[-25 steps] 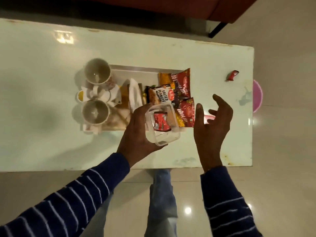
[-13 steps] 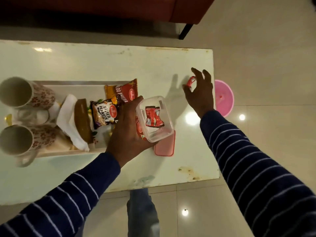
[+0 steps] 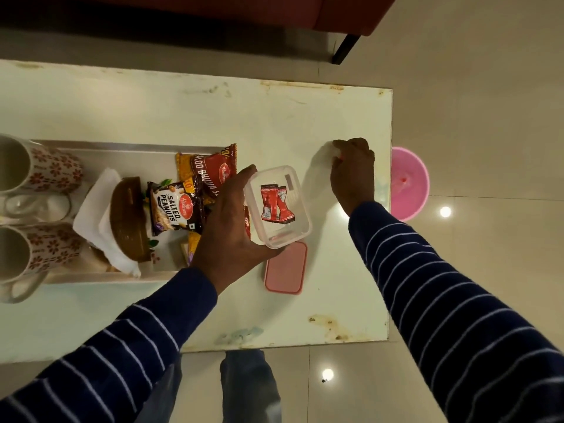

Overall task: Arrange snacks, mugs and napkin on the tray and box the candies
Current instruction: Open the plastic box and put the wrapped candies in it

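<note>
My left hand [image 3: 233, 221] holds a clear plastic box [image 3: 277, 206] just above the table; two red-wrapped candies [image 3: 276, 203] lie inside it. Its pink lid [image 3: 285, 267] lies flat on the table below the box. My right hand [image 3: 354, 172] is closed near the table's right edge, fingers curled around a red candy that barely shows. The tray [image 3: 91, 149] at the left carries two flowered mugs [image 3: 45, 170] [image 3: 39, 248], a white napkin [image 3: 97, 206] in a brown holder [image 3: 126, 219], and snack packets: salted peanuts [image 3: 172, 206] and a red aloo bhujia pack [image 3: 213, 172].
A pink bin [image 3: 410, 183] stands on the floor just past the table's right edge. A red sofa with a black leg [image 3: 345, 50] runs along the far side. My legs [image 3: 250, 389] are at the table's near edge. The tabletop [image 3: 183, 111] is pale and stained.
My right hand reached out to the loose red candy at the table's right edge and closed over it. My left hand kept holding the box; the view shifted right.
</note>
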The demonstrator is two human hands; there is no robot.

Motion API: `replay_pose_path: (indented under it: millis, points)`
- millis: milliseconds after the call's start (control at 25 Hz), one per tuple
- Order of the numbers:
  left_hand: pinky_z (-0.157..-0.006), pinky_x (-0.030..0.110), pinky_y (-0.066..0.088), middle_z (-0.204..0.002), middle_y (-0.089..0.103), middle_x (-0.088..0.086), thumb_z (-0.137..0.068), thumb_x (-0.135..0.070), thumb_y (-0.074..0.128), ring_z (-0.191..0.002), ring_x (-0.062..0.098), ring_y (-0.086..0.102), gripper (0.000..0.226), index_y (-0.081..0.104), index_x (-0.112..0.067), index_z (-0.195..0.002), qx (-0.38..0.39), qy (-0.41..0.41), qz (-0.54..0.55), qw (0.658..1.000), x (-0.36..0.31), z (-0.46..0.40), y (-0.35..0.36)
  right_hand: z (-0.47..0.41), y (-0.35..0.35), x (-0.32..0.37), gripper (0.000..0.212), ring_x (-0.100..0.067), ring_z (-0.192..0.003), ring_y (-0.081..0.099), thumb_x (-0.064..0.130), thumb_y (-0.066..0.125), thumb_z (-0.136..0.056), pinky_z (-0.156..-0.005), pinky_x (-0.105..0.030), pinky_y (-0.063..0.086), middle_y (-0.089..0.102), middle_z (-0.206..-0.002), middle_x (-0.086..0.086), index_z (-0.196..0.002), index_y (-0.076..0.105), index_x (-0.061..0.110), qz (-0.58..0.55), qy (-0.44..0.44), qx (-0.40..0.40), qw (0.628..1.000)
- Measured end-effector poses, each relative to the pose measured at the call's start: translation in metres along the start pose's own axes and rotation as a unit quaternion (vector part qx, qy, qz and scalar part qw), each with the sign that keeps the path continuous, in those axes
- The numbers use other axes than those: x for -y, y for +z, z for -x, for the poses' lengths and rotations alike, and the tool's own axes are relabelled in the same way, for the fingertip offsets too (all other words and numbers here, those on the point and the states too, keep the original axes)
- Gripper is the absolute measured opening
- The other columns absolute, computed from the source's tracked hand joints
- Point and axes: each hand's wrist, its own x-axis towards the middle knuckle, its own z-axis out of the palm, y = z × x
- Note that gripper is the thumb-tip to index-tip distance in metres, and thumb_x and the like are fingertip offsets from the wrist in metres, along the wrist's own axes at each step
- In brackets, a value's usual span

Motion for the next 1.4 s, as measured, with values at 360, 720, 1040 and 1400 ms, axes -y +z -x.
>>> replay_pose_path:
  millis: [360, 720, 1040, 1400]
  points:
    - [-0.101, 0.023, 0.048, -0.146, 0.041, -0.007, -0.060, -0.051, 0.089, -0.133, 0.007, 0.041, 0.111, 0.029, -0.023, -0.149, 0.008, -0.004, 0.000, 1.000, 0.001, 0.002, -0.003, 0.044, -0.064, 0.065, 0.033, -0.017, -0.088, 0.068, 0.003, 0.069, -0.086, -0.076, -0.019, 0.057, 0.064, -0.105, -0.003, -0.118, 0.069, 0.011, -0.225, -0.049, -0.060, 0.971]
    - [-0.105, 0.047, 0.047, -0.149, 0.040, 0.001, -0.062, -0.046, 0.087, -0.138, 0.020, 0.041, 0.108, 0.028, -0.020, -0.149, 0.014, 0.006, 0.000, 1.000, -0.002, 0.024, -0.018, 0.183, -0.070, 0.118, 0.043, -0.011, -0.126, 0.052, 0.023, 0.066, -0.095, -0.101, -0.006, 0.035, 0.050, -0.149, -0.001, -0.137, 0.056, 0.025, -0.188, -0.093, 0.062, 0.976]
    - [-0.101, 0.009, 0.041, -0.147, 0.042, -0.002, -0.059, -0.056, 0.088, -0.135, 0.010, 0.042, 0.113, 0.031, -0.020, -0.148, -0.004, -0.003, -0.003, 1.000, 0.007, 0.048, -0.045, 0.206, -0.015, 0.053, 0.063, -0.026, -0.129, 0.047, 0.043, 0.063, -0.092, -0.099, -0.039, 0.048, 0.045, -0.143, -0.004, -0.147, 0.039, 0.020, -0.082, 0.122, 0.016, 0.989]
    - [-0.102, 0.044, 0.051, -0.150, 0.040, 0.002, -0.064, -0.054, 0.086, -0.140, 0.019, 0.039, 0.110, 0.029, -0.014, -0.149, 0.021, -0.023, 0.060, 0.998, 0.021, 0.067, -0.068, 0.224, 0.046, 0.062, 0.093, -0.032, -0.115, 0.054, 0.048, 0.084, -0.068, -0.090, -0.049, 0.053, 0.054, -0.127, -0.009, -0.139, 0.033, 0.020, -0.056, 0.222, 0.079, 0.970]
